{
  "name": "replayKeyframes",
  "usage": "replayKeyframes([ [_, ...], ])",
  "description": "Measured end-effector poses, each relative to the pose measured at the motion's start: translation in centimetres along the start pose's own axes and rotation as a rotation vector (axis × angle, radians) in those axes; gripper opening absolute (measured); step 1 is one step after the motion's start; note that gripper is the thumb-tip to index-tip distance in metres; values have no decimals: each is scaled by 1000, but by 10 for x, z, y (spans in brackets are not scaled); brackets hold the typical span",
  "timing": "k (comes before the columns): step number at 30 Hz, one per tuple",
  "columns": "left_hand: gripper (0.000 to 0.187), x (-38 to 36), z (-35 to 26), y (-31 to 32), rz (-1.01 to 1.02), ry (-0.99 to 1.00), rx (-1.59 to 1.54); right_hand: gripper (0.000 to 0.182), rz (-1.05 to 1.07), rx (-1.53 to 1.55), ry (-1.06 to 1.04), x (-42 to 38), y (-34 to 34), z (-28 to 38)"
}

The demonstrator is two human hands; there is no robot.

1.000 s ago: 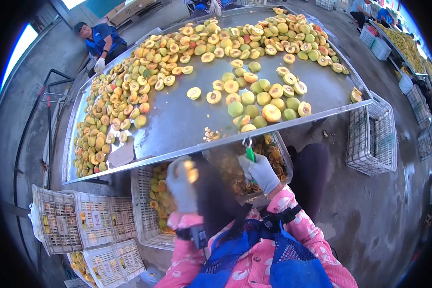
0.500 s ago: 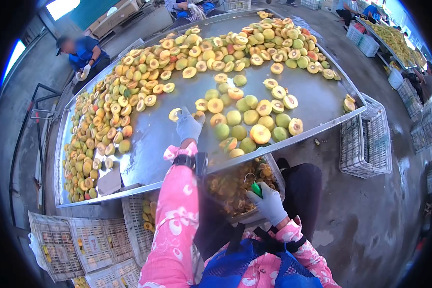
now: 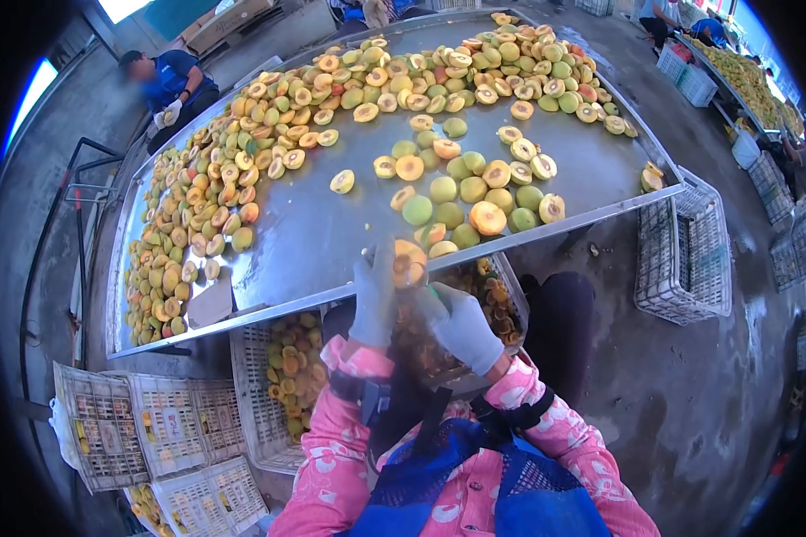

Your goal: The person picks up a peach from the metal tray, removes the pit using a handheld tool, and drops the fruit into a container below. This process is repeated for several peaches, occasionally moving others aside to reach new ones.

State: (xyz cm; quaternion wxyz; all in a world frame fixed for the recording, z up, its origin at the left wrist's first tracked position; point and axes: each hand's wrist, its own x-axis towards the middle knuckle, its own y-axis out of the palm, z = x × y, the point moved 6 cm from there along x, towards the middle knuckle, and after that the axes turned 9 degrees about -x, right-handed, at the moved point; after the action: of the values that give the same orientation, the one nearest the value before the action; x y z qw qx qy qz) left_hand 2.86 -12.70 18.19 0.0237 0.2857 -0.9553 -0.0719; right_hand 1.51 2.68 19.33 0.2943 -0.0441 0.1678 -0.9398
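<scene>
Many halved yellow-green fruits (image 3: 331, 98) lie on a metal table (image 3: 304, 224), heaped along its far and left sides, with a looser group near the front edge. My left hand (image 3: 374, 295), gloved and blurred, holds a cut fruit (image 3: 409, 261) at the table's front edge. Close on its right is my right hand (image 3: 461, 329), also gloved, its fingers closed round a green-handled tool (image 3: 433, 292) that is mostly hidden. Below both hands, a crate of cut fruit pieces (image 3: 501, 313) shows partly.
White crates (image 3: 683, 255) stand right of the table. A crate of fruit (image 3: 294, 376) and stacked crates (image 3: 166, 421) are at the lower left. A person in blue (image 3: 172, 89) sits at the far left. Another fruit-covered table (image 3: 743, 80) is at the far right.
My left hand has drawn back from the table's middle to its front edge with fruit in it. My right hand has risen towards it with the tool. The view has shifted slightly.
</scene>
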Motion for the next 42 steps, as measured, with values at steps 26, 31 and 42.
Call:
replayKeyframes([
  [26, 30, -62, -79, 45, 9, 417, 359, 49, 505, 916, 606, -66, 19, 36],
  [31, 31, -45, -46, 48, 193, -60, 21, 52, 651, 1032, 550, -65, 14, 28],
  [42, 27, -42, -1, 45, 291, -278, -196, 53, 794, 1185, 638, -69, 25, 9],
])
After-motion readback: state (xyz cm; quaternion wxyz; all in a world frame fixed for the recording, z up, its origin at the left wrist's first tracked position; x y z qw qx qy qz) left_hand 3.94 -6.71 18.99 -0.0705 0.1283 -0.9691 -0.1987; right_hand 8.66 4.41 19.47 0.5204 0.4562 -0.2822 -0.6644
